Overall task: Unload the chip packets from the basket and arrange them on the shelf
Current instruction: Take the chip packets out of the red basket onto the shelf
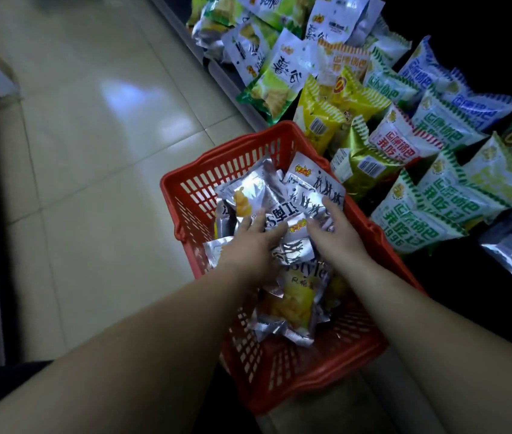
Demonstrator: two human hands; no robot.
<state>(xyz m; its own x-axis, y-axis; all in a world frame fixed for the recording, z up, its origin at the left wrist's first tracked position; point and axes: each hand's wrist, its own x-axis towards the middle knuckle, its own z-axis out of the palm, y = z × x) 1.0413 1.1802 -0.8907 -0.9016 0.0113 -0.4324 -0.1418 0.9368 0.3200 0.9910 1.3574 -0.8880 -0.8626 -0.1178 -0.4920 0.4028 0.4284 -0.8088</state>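
A: Packets [279, 214], silver ones, lie heaped in the red basket [186, 195], which sits on the floor [92, 120] tight against the shelf [239, 89], I'd judge so each lift across is short

B: And the shelf itself?

A: Already crowded with green, yellow and blue packs [430, 195], lying overlapped in rows. The silver ones are not among those nearest the basket, so unloading looks far from done

B: What are the hands doing?

A: Both reach down into the heap, forearms stretched forward and converging. The left hand [254, 242] lies flat, fingers spread over the near packets; the right hand [330, 227] curls its fingers onto a packet at the far side

B: Gripping anything?

A: Neither has closed on one that I can see; both look loosely wide, pressing or gathering. Likely they're bunching several to lift together
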